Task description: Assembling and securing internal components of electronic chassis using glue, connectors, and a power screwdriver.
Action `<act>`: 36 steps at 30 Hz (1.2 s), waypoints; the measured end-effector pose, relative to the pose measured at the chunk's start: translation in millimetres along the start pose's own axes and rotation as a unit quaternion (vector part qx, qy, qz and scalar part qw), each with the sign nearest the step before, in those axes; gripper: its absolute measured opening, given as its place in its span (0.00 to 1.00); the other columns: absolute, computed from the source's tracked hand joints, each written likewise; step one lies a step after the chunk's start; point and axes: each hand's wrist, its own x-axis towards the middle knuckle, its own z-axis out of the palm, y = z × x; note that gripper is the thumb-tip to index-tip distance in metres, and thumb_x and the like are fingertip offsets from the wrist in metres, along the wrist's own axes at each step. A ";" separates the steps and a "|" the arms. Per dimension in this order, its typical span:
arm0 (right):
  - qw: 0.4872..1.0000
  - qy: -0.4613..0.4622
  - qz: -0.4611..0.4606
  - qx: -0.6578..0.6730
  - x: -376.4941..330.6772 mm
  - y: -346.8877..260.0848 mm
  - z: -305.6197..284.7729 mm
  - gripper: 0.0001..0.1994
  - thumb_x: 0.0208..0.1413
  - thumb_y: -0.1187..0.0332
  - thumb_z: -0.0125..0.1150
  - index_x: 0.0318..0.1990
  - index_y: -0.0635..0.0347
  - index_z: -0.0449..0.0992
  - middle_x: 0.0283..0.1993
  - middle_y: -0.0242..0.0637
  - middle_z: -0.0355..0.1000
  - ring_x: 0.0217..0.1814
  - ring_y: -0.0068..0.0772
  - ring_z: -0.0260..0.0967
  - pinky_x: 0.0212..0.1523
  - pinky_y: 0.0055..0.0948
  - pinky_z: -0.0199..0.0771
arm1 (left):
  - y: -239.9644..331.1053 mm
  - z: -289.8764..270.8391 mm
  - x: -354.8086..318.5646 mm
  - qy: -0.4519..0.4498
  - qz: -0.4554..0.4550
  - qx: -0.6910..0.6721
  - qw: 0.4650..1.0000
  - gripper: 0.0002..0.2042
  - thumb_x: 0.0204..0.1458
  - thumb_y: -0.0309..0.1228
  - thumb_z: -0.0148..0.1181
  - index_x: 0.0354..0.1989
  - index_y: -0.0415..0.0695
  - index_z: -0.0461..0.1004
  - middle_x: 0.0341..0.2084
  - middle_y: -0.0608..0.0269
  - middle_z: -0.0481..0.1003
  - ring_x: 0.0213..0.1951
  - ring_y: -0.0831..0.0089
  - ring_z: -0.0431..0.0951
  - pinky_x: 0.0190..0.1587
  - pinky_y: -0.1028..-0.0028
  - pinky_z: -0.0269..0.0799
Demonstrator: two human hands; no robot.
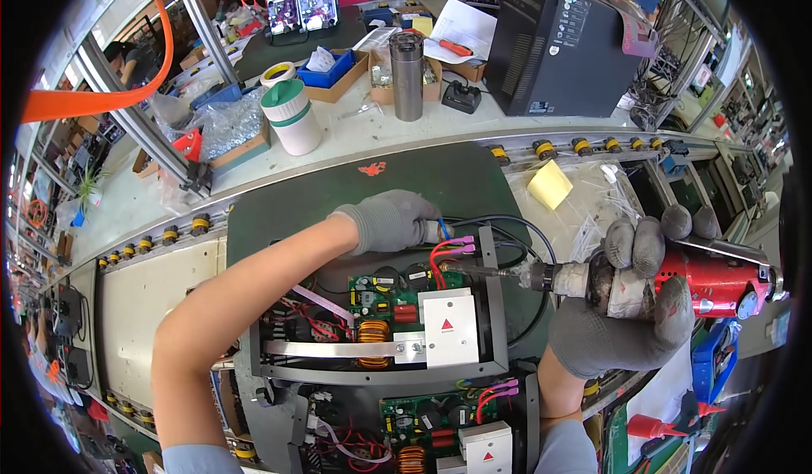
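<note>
My left hand (393, 223), in a grey glove, is closed at the far edge of an open metal case (501, 305). Its fingers pinch the end of a black cable (499, 218), where a short blue wire (443, 228) shows. In my gloved right hand (630, 305) is a red power screwdriver (715, 284), lying sideways. Its long bit (482, 269) points left, over the case's right wall; whether the tip touches a screw I cannot tell. Inside the case are a green circuit board (364, 292), a copper coil (373, 343), a white cover (448, 328) and red wires with purple connectors (461, 244).
A second, similar open case (529, 415) sits nearer me on the dark green mat (296, 195). Beyond the roller rail stand a white jar (292, 119), a steel tumbler (407, 81) and a black computer tower (541, 60). A blue bin (713, 360) and red-handled tools (651, 427) lie at right.
</note>
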 end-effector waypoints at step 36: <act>0.959 -0.092 0.190 -0.187 0.5 30.3 -22.1 0.33 0.39 0.78 0.57 0.57 0.56 0.56 0.47 0.41 0.66 0.25 0.27 0.65 0.23 0.25 0.69 | 9.2 31.4 -10.7 0.142 -0.165 -0.145 0.965 0.12 0.43 0.32 0.61 0.33 0.38 0.73 0.26 0.53 0.75 0.32 0.62 0.76 0.36 0.70 0.71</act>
